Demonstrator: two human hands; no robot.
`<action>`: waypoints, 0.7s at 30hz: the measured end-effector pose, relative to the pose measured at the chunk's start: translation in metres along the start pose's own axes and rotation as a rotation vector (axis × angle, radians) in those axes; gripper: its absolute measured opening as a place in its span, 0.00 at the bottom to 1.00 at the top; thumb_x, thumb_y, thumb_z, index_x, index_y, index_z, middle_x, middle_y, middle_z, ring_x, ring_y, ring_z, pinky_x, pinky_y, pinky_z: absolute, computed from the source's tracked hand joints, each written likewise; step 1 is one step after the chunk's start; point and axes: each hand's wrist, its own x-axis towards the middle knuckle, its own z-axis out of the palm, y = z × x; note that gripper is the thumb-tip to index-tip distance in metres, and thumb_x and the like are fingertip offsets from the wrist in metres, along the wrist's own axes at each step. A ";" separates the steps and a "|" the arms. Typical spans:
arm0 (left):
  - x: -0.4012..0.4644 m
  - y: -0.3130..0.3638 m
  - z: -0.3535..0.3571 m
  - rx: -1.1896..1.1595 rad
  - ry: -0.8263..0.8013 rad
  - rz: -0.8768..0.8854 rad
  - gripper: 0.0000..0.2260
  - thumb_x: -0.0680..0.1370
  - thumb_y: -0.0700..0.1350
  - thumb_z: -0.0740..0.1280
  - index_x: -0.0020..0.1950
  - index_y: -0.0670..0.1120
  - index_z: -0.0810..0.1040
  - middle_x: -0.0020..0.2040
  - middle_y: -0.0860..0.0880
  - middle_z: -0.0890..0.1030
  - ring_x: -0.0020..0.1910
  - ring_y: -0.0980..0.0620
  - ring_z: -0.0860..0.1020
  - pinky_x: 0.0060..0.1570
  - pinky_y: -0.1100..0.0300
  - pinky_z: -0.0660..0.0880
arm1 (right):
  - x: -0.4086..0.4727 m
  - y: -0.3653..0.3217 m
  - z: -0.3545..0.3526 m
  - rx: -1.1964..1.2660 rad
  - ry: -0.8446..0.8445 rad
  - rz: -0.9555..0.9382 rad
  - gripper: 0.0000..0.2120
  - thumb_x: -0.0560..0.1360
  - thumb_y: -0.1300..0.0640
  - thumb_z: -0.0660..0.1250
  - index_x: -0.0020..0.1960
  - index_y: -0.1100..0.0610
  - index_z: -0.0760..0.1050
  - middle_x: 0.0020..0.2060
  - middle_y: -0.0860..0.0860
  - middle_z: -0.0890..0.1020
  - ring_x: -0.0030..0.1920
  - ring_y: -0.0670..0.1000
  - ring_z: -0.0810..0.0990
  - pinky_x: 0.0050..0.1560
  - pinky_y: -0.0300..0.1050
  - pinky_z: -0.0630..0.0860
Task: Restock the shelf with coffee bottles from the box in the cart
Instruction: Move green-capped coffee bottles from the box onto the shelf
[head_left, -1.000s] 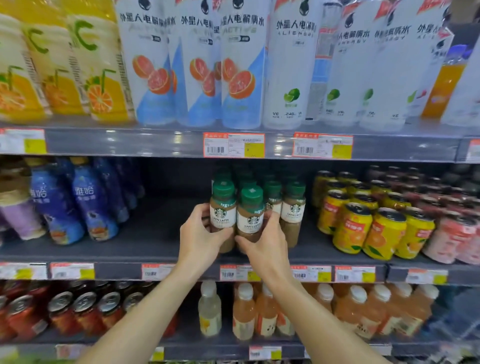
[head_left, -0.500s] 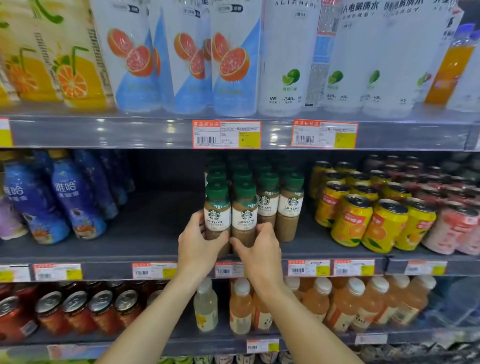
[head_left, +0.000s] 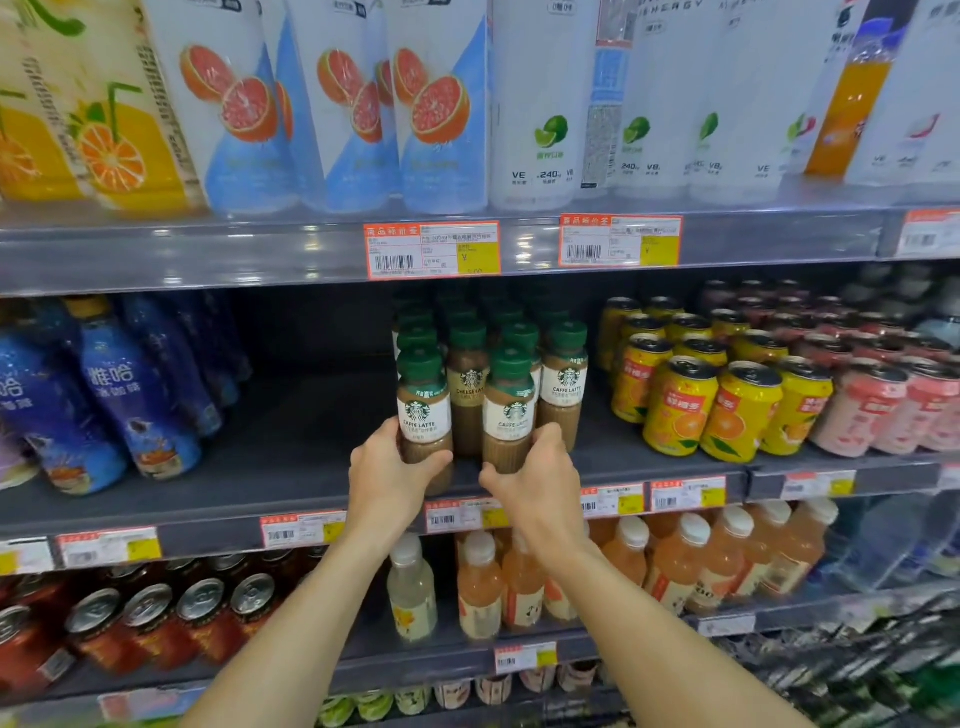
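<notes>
Left hand (head_left: 387, 480): fingers curled around the left coffee bottle (head_left: 423, 415) on the shelf (head_left: 291, 467).
Right hand (head_left: 535, 486): fingers wrapped around the right coffee bottle (head_left: 511, 410).

Open shelf floor at my nine o'clock, crowded at three.

Bare middle shelf (head_left: 291, 447) lies between the blue bottles (head_left: 130, 395) and the coffee bottles (head_left: 511, 400); I could pass there. At three o'clock the yellow cans (head_left: 680, 405) stand near the coffee rows. At twelve o'clock the upper shelf edge (head_left: 208, 254) hangs low over the green caps.
</notes>
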 end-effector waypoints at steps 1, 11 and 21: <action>0.000 0.000 0.000 0.010 0.001 -0.002 0.19 0.70 0.48 0.76 0.60 0.49 0.78 0.52 0.52 0.82 0.53 0.54 0.78 0.51 0.60 0.75 | 0.001 0.003 -0.004 -0.002 0.007 0.008 0.22 0.68 0.51 0.76 0.50 0.52 0.63 0.45 0.47 0.76 0.47 0.50 0.77 0.44 0.46 0.76; 0.001 -0.001 0.001 0.030 -0.016 -0.005 0.23 0.71 0.49 0.75 0.64 0.47 0.76 0.56 0.50 0.81 0.57 0.51 0.77 0.55 0.59 0.74 | 0.025 0.035 -0.042 -0.069 0.081 0.039 0.24 0.67 0.53 0.77 0.50 0.55 0.63 0.47 0.52 0.75 0.49 0.54 0.76 0.44 0.49 0.75; -0.004 0.013 0.016 0.036 -0.058 -0.003 0.22 0.71 0.47 0.76 0.63 0.47 0.77 0.55 0.50 0.82 0.56 0.51 0.78 0.52 0.61 0.74 | 0.033 0.056 -0.058 -0.104 -0.034 0.076 0.47 0.62 0.39 0.78 0.70 0.59 0.61 0.67 0.53 0.71 0.67 0.54 0.71 0.62 0.55 0.74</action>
